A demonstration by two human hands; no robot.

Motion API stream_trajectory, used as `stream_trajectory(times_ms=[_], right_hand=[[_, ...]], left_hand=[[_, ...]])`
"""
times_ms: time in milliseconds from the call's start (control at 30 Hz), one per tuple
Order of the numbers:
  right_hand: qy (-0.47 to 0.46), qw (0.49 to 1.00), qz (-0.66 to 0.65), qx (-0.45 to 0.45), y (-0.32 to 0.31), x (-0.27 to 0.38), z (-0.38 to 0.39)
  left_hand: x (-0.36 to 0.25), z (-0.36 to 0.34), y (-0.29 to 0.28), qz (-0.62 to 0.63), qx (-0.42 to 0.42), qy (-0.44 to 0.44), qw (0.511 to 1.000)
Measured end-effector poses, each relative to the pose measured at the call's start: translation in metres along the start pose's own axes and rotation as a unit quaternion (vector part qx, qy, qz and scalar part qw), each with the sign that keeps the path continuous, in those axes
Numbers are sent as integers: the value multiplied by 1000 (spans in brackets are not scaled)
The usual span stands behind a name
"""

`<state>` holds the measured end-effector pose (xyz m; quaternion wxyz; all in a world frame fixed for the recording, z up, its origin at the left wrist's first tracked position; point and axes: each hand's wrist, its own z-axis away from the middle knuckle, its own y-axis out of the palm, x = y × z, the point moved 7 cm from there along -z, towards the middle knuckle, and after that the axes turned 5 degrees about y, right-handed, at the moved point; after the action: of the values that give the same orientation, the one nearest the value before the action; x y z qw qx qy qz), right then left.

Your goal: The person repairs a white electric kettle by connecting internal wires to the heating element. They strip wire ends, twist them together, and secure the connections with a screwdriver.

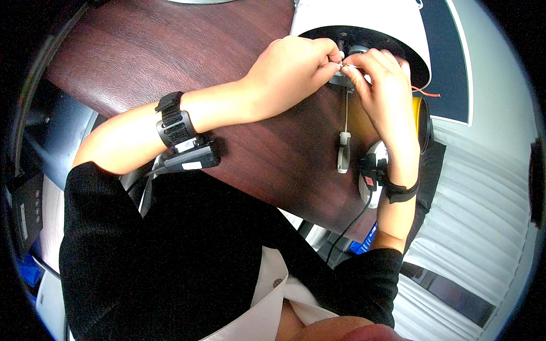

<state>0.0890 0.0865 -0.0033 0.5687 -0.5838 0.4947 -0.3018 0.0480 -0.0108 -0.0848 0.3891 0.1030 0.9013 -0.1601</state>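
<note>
At the dark open end of a large white rounded housing (364, 16), my two hands meet. The fingers of my left hand (298, 67) are pinched on a small whitish piece that looks like a wire end or connector. From the right, my right hand (382, 77) pinches the same spot with thumb and forefinger on a thin pale wire (350, 66). An orange-red wire (426, 92) sticks out past my right hand. Just below, a grey-white handle (343, 152) with a thin straight shaft lies on the table. My fingers hide most of the parts inside the housing.
The dark reddish-brown table (153, 45) spreads to the left. A yellow and black round object (422, 122) stands beyond my right wrist, with a white rounded thing (367, 190) beside it. A cabled black box (196, 158) hangs at my left forearm. White pleated curtain (472, 199) is at right.
</note>
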Motion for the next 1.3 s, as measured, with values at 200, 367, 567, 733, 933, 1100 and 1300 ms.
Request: stream_trajectory(times_ms=[200,367,567,733,933,1100,1300], right_hand=[[10,1000,-13,15,-6,1,-3],[21,999,-27,25,-4,-1,-2],[20,999,-40,12,-10,1,-3],[34,998,-44,-11,-15,3,-1],[76,993,-88,-15,-16,-3,2],[78,985,-154,-1,-3,-10,1],[58,990,-124,-14,-6,-13,11]], left_hand=[[-3,-2,-3,-9,-7,13,1000],[-6,-3,-3,5,-9,20,1000],[-7,-3,-5,11,-20,25,999],[-12,-5,-8,9,-19,27,999],[-12,-5,-6,15,-13,31,999],[-9,-1,4,-6,-10,65,998],[-7,-18,-12,21,19,37,999]])
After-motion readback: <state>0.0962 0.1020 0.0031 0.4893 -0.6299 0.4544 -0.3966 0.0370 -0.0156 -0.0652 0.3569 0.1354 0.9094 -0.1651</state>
